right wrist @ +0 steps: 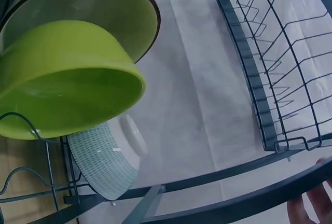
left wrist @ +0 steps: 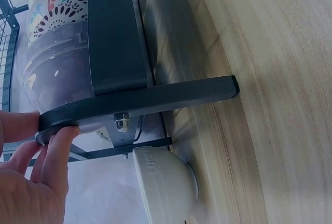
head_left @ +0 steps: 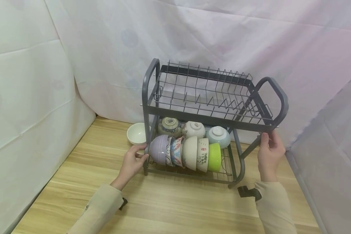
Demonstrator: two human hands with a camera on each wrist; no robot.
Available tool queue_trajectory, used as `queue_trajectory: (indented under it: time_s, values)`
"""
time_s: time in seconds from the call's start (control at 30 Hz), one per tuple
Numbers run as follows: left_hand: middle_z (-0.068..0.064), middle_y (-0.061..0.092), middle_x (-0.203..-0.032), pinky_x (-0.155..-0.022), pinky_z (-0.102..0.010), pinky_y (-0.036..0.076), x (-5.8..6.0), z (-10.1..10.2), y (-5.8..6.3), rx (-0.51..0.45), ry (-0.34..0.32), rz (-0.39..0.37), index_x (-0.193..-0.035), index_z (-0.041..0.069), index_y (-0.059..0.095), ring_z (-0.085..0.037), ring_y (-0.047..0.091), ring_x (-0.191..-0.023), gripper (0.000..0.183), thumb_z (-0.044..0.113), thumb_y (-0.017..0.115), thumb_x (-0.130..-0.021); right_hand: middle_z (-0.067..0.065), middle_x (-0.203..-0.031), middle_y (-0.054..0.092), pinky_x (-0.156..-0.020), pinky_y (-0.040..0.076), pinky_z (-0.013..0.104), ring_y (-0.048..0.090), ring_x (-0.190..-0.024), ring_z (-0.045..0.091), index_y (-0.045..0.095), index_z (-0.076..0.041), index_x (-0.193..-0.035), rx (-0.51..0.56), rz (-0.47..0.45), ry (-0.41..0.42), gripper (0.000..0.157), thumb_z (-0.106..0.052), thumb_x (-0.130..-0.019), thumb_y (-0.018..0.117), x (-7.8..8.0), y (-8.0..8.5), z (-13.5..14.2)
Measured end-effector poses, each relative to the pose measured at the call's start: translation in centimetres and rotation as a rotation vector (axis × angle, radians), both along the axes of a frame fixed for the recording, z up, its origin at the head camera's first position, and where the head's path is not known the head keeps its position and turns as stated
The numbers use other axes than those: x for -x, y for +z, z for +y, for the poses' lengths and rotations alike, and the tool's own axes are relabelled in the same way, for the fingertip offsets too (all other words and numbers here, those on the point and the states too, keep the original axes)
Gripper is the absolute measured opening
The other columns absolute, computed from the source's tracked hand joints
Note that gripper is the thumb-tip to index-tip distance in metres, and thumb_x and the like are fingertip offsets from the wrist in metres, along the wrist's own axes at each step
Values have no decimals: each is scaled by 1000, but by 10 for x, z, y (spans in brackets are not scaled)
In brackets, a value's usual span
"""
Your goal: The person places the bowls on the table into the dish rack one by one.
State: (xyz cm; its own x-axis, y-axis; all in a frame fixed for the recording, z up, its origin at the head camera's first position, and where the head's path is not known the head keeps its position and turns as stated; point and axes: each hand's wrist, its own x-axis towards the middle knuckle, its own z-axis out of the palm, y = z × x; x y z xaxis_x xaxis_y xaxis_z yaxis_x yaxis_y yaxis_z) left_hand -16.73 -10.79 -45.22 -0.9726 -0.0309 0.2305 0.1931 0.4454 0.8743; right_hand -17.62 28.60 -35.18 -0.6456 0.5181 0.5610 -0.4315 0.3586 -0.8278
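A dark grey two-tier metal dish rack stands on the wooden surface, its upper wire tier bare. My left hand pinches the left front post, thumb on one side and fingers on the other, beside the lavender bowl. At the right end, my right hand grips the side frame below the upper tier's front corner; only its fingertips show in the right wrist view. Several bowls lean in a row along the lower tier, ending in a lime-green bowl. Behind them, upside-down bowls include a pale blue one.
A white bowl sits on the wooden surface, behind and left of the rack. Pale cloth hangs behind and on both sides. Dark straps show at my sleeves.
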Motion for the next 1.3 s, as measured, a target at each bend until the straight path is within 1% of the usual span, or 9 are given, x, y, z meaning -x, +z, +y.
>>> queue_trajectory:
  time_s: [0.23,0.47,0.53,0.7,0.83,0.93,1.0,1.1,1.3]
  values:
    - [-18,57,-105,-62,-22,55,0,0,-1,9,9,34,-111,-3,59,-32,64,-78,37,-4,67,-75,-3,-80,68,-65,53,14,62,-74,7,63,1,-111,143,79,135,28,-6,-84,62,1,-2,6]
    - [-21,58,-105,-63,-23,56,1,3,-5,12,-1,90,-111,-4,59,-33,65,-77,36,-4,67,-76,-11,-79,67,-63,51,11,63,-75,4,64,0,-109,44,9,43,26,-9,-85,62,1,-2,11]
    - [-23,57,-109,-63,-24,56,0,2,-4,10,-14,73,-112,-4,58,-34,65,-79,37,-4,67,-76,-11,-79,68,-63,51,11,62,-75,4,64,0,-109,51,0,45,26,-9,-85,62,0,-2,10]
    - [-24,58,-113,-60,-30,56,1,-7,2,-22,-22,-40,-115,-3,57,-36,64,-84,33,5,63,-83,-7,-80,69,-64,52,12,63,-76,5,65,0,-108,72,-2,76,25,-9,-84,63,-1,-2,10]
    - [-23,57,-114,-80,-38,53,15,-19,6,-51,43,-74,-123,-4,49,-36,59,-99,39,12,57,-88,-9,-81,69,-65,52,12,63,-78,4,64,0,-109,34,-18,65,27,-9,-84,62,0,-2,11]
    - [-24,49,-125,-97,-40,42,29,-30,6,-82,93,-106,-131,-4,39,-36,47,-117,46,14,52,-91,-12,-80,68,-65,52,12,63,-78,3,63,1,-110,26,-25,63,27,-9,-85,62,1,-2,12]
    - [-26,41,-132,-102,-42,37,39,-37,4,-97,106,-145,-135,-4,34,-38,38,-124,47,14,47,-93,-13,-80,68,-65,52,12,63,-78,4,63,2,-110,30,-23,65,27,-9,-85,62,1,-1,12]
    - [-26,31,-140,-104,-45,33,53,-47,-4,-69,119,-191,-136,-5,30,-40,28,-129,47,15,42,-95,-13,-79,67,-65,52,12,63,-78,3,63,2,-110,41,-20,68,28,-8,-84,62,0,-2,12]
    - [-28,24,-142,-105,-50,29,70,-61,-21,-22,154,-269,-137,-6,26,-43,24,-130,48,16,39,-96,-16,-81,67,-66,51,11,63,-80,2,62,1,-112,13,-46,44,29,-10,-85,61,-1,-2,11]
